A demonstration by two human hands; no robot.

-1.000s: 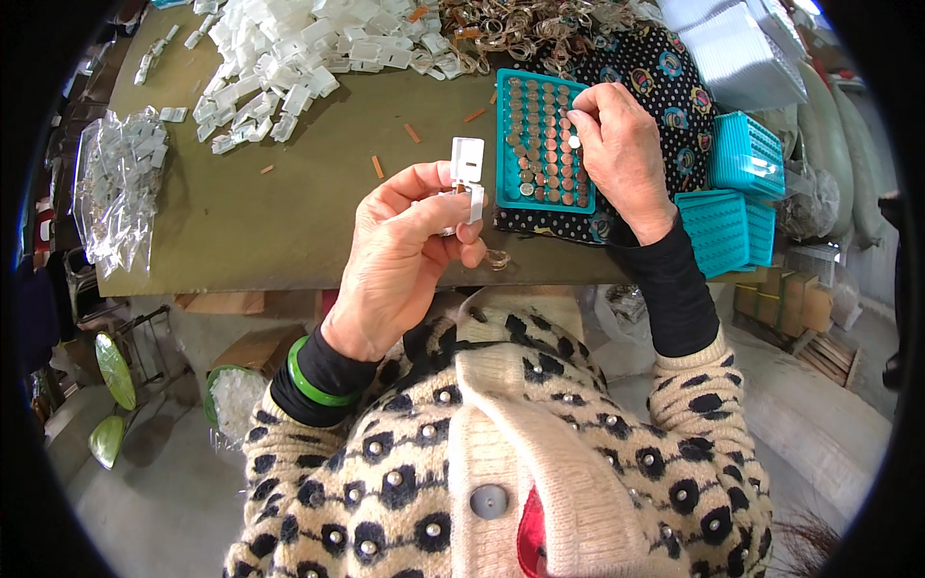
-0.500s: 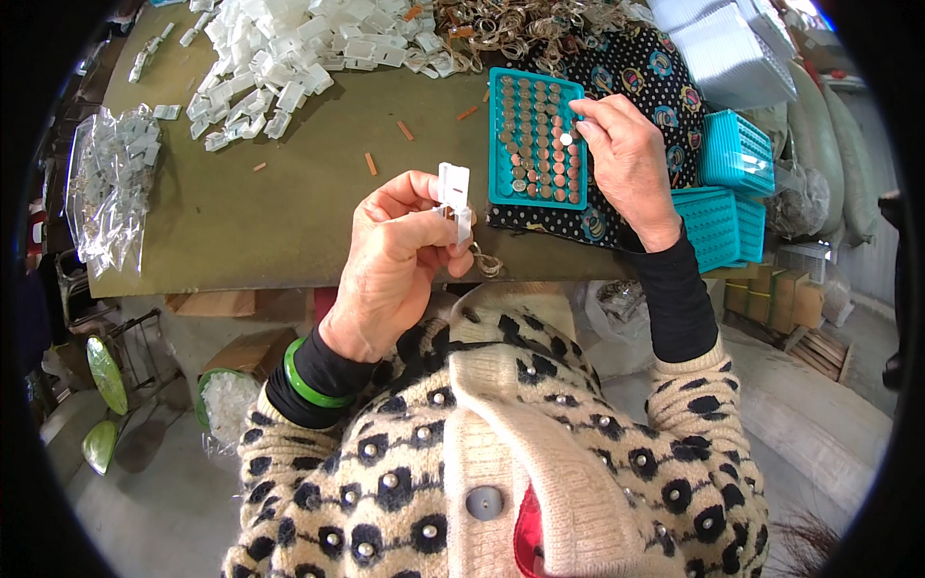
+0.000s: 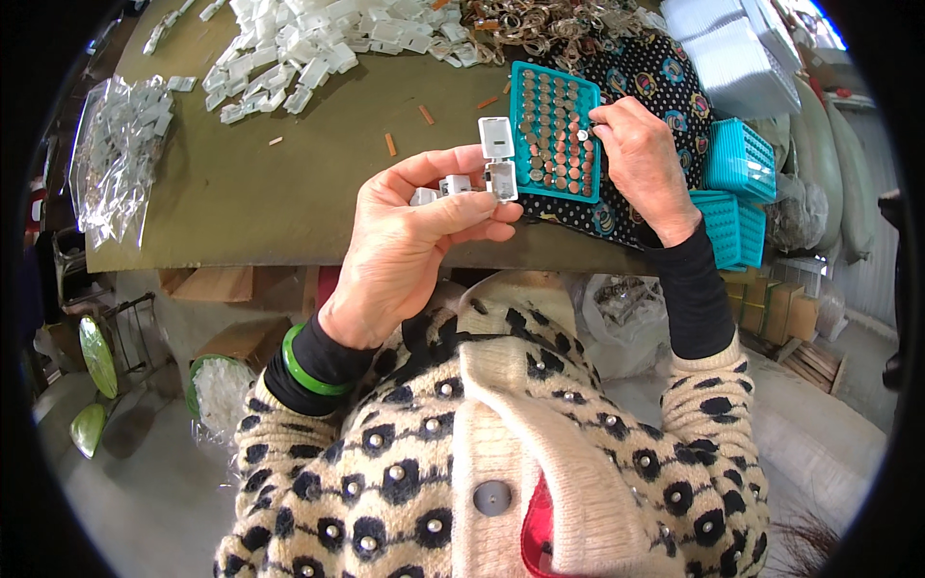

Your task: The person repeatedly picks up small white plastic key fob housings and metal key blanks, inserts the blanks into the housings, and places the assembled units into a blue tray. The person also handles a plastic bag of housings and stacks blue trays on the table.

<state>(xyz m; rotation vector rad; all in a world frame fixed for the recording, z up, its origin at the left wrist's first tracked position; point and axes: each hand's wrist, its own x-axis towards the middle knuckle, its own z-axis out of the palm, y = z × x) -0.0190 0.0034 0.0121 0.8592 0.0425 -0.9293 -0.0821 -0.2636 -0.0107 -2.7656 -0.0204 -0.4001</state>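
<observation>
My left hand grips a small white plastic case between thumb and fingers, beside the tray's left edge. The case's lid stands up and its hollow inside shows. Two more white plastic pieces sit within the same hand. A turquoise tray holds rows of small round metal discs, silvery and coppery. At its right edge, my right hand has thumb and forefinger pinched; what lies between them cannot be made out. One bright disc lies right by those fingertips.
White plastic cases are heaped at the back left, beside a tangle of brownish loops. A clear bag of parts lies far left. Turquoise trays and white trays are stacked right. Thin orange strips dot the table.
My left hand has moved right, closer to the tray, and the case is turned so its inside shows. My right hand stays pinched at the tray's right edge. The whole view has shifted slightly.
</observation>
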